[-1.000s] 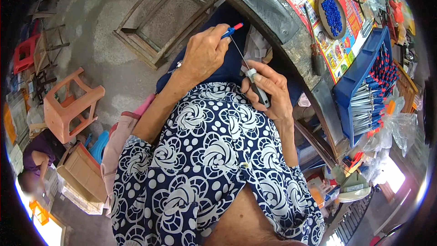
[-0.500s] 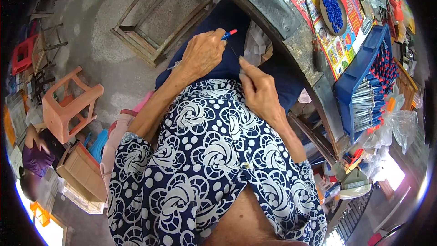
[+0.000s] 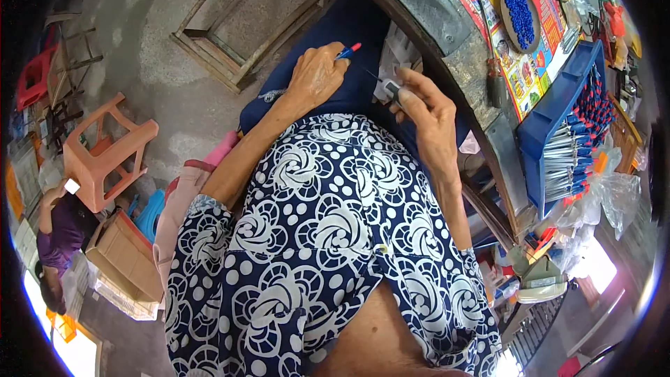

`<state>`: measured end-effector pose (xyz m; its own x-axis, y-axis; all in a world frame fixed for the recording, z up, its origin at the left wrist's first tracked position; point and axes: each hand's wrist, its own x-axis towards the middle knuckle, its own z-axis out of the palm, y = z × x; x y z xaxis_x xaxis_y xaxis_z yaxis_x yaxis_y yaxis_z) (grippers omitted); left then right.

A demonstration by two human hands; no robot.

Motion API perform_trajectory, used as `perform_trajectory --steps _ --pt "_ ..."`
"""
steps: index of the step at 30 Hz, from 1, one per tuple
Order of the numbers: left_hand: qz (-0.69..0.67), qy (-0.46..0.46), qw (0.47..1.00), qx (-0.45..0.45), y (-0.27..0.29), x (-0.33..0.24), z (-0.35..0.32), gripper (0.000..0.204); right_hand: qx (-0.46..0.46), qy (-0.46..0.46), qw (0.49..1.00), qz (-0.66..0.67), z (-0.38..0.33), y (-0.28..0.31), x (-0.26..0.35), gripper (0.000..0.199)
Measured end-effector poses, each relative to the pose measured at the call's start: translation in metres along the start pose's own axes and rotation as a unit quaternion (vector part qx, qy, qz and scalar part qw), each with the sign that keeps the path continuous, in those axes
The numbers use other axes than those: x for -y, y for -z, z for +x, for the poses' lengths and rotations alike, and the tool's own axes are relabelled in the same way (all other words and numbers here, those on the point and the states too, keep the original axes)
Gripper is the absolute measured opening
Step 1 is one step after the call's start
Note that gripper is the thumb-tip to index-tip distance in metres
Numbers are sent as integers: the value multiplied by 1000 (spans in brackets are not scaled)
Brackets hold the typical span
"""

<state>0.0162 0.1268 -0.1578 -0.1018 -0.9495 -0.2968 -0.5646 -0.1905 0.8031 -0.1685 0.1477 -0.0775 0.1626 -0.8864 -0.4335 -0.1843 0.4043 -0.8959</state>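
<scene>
right hand (image 3: 431, 110) farther out, around grey-black tool (image 3: 392, 89); left hand (image 3: 315, 78) tight on half-hidden blue-red piece (image 3: 348, 51)

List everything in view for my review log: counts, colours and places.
red-tipped piece: 1, blue and red, left hand
thin-shafted tool: 1, grey and dark, right hand
worktable: 1, dark, upper right
printed sheet: at least 1, multicoloured, on worktable
dish: 1, brown, on sheet
small pieces: many, blue, in dish
screwdriver: 1, dark handle, near dish
tray: 1, blue, right
rods: many, silvery, in tray
wooden frame: 1, brown, upper left
stools: 2, orange-pink and red, left
box: 1, brown, lower left
co-worker: 1, purple top, far left
edge clutter: uncountable
left hand: 1, bare, centre
right hand: 1, bare, right of centre
</scene>
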Motion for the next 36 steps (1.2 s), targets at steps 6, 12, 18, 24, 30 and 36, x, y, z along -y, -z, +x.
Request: perform_trajectory --steps 6,12,18,24,30,36 --pt "7 -5 1000 -14 -4 -4 -1 20 36 -232 898 371 -2 11 -14 30" --pt "16 -6 1000 -5 -8 1 -2 20 104 -285 867 396 0 10 -14 28" --pt "33 -25 999 -18 -14 13 0 20 87 17 982 -165 0 -1 -26 34" --pt "51 -24 998 -23 -15 11 0 23 76 258 736 -621 -4 -11 -1 53" --pt "17 4 1000 -5 -7 8 3 26 2 218 921 -324 -2 -6 0 40" --pt "12 15 1000 4 -8 4 0 28 -76 -97 983 135 -3 -4 -3 39"
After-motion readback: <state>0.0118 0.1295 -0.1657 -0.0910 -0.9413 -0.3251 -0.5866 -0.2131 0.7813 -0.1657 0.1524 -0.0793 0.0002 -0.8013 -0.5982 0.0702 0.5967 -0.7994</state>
